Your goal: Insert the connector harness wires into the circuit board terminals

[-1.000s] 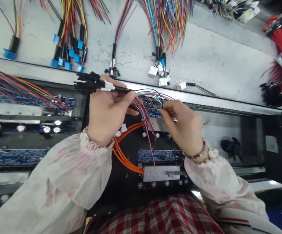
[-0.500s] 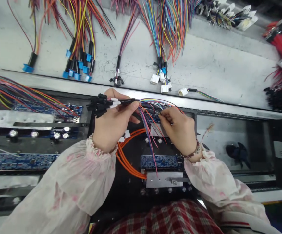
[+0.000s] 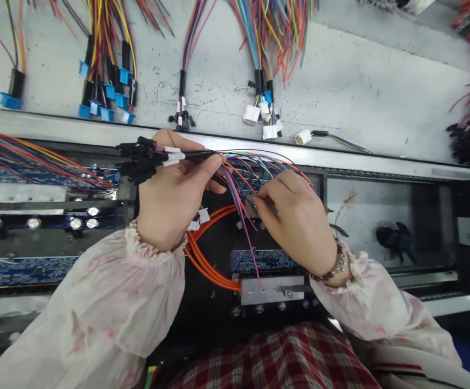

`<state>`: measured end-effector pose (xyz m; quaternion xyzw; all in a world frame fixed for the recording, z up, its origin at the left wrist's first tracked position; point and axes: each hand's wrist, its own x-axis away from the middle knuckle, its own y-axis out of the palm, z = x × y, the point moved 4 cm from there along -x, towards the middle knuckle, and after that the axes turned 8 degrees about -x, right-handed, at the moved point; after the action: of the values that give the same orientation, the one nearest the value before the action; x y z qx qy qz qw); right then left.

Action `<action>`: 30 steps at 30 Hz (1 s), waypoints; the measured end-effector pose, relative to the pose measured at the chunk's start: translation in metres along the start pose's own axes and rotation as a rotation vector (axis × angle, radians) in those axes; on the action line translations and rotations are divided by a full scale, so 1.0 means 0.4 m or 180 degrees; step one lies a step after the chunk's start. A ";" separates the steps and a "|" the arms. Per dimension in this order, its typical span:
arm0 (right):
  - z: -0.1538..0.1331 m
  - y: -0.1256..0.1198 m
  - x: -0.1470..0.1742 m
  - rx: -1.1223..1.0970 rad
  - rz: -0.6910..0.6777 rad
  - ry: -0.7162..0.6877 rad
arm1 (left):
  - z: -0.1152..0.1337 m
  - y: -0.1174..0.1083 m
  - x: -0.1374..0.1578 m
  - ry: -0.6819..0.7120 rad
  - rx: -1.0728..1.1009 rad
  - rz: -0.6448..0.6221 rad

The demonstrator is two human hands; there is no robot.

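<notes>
My left hand (image 3: 173, 197) is closed around a wire harness (image 3: 198, 155), thumb on top. From its left side stick out several black connectors (image 3: 137, 159) with white labels (image 3: 173, 156). Loose pink and purple wires (image 3: 237, 197) hang down beyond the thumb. An orange-red wire (image 3: 238, 175) stretches from that bundle to my right hand (image 3: 299, 216), whose thumb and index finger pinch it. Other coloured wires (image 3: 267, 158) arch behind toward a blue circuit board (image 3: 247, 188), partly hidden by my right hand.
Below lie another blue circuit board (image 3: 263, 261), a silver metal block (image 3: 271, 294) and thick orange cables (image 3: 202, 265). More boards (image 3: 35, 270) fill the left. A metal rail (image 3: 235, 145) borders a grey surface holding harnesses with blue connectors (image 3: 107, 113) and white connectors (image 3: 270, 131).
The view has shifted, with things on the bench appearing further left and higher. My right hand has taken the orange-red wire, which hung loose before. My left hand keeps its hold.
</notes>
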<state>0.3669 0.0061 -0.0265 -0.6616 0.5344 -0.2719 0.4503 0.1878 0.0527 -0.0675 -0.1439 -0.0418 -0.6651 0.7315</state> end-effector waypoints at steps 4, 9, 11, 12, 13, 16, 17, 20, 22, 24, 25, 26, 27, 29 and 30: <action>0.045 -0.042 0.023 0.0051 0.0283 0.0193 | 0.007 0.001 0.001 0.0099 0.0034 0.0060; 0.071 -0.053 0.027 0.0079 0.0776 0.0056 | 0.020 -0.008 0.006 0.0407 -0.0292 0.0045; 0.076 -0.038 0.021 0.0073 0.0749 0.0087 | 0.020 -0.011 0.006 0.0450 -0.0370 0.0025; 0.078 -0.031 0.019 0.0064 0.0719 0.0111 | 0.020 -0.011 0.006 0.0466 -0.0407 0.0026; 0.081 -0.025 0.018 0.0049 0.0709 0.0125 | 0.021 -0.012 0.006 0.0493 -0.0437 0.0046; 0.083 -0.018 0.018 -0.0021 0.0695 0.0095 | 0.028 -0.008 0.007 0.0484 -0.0487 0.0111; 0.083 -0.016 0.019 -0.0055 0.0670 0.0085 | 0.031 -0.007 0.007 0.0421 -0.0492 0.0138; 0.084 -0.011 0.019 -0.0173 0.0610 0.0110 | 0.035 -0.003 0.007 0.0154 -0.0463 0.0083; 0.086 -0.006 0.017 -0.0282 0.0611 0.0139 | 0.037 -0.003 0.007 0.0082 -0.0366 0.0035; 0.090 0.001 0.016 -0.0382 0.0593 0.0161 | 0.041 -0.007 0.008 0.0105 -0.0252 0.0044; 0.092 0.005 0.014 -0.0416 0.0583 0.0176 | 0.042 -0.008 0.008 0.0116 -0.0231 0.0056; 0.094 0.007 0.014 -0.0434 0.0581 0.0184 | 0.044 -0.009 0.009 0.0112 -0.0229 0.0057; 0.095 0.010 0.013 -0.0435 0.0575 0.0187 | 0.046 -0.008 0.010 0.0086 -0.0238 0.0036; 0.096 0.011 0.012 -0.0418 0.0554 0.0182 | 0.050 -0.004 0.011 0.0013 -0.0268 0.0020; 0.095 0.009 0.012 -0.0423 0.0535 0.0170 | 0.054 -0.004 0.011 -0.0006 -0.0278 0.0053</action>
<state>0.3986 0.0130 -0.0473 -0.6353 0.6166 -0.2147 0.4123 0.1894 0.0539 -0.0456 -0.1766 -0.0123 -0.6601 0.7300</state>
